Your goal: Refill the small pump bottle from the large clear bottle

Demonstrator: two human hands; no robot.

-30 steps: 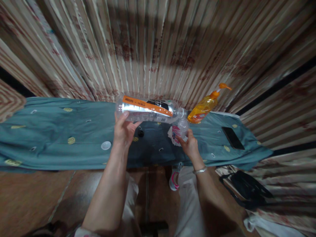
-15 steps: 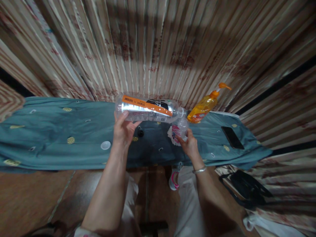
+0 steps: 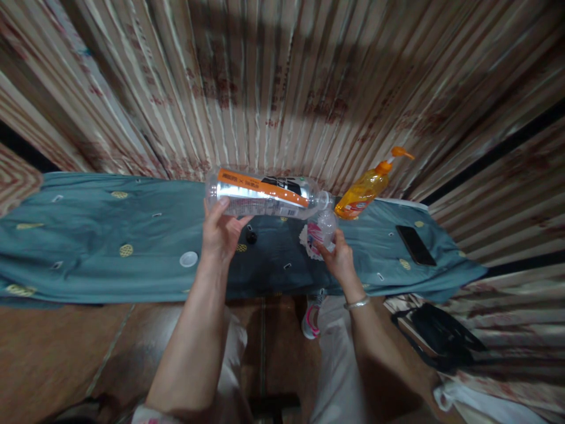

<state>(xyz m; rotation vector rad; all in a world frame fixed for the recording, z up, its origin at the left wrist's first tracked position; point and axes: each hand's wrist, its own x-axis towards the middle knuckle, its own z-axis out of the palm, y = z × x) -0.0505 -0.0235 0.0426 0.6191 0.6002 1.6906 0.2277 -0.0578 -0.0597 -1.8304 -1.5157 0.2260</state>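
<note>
My left hand point(image 3: 220, 229) is closed round the base end of a large clear plastic bottle point(image 3: 265, 194) with an orange and silver label. The bottle lies nearly level in the air, its neck pointing right. In my right hand point(image 3: 339, 256) is a small clear bottle point(image 3: 325, 227) with a pink label, held upright. The large bottle's mouth meets the small bottle's top; whether liquid passes between them I cannot make out. Under the small bottle is a white ruffled piece point(image 3: 304, 235), partly hidden. Just right stands an orange pump bottle point(image 3: 362, 191) of yellow-orange liquid.
A teal patterned cloth point(image 3: 92, 224) covers the narrow table. On it lie a black cap point(image 3: 251, 236), a white round lid point(image 3: 188, 259) and a dark phone point(image 3: 415, 245). A pleated curtain point(image 3: 265, 76) hangs close behind. A black bag point(image 3: 441, 335) sits low at the right.
Almost nothing differs. Both hands keep the two bottles in the same place, mouth to mouth; the view has shifted very slightly.
</note>
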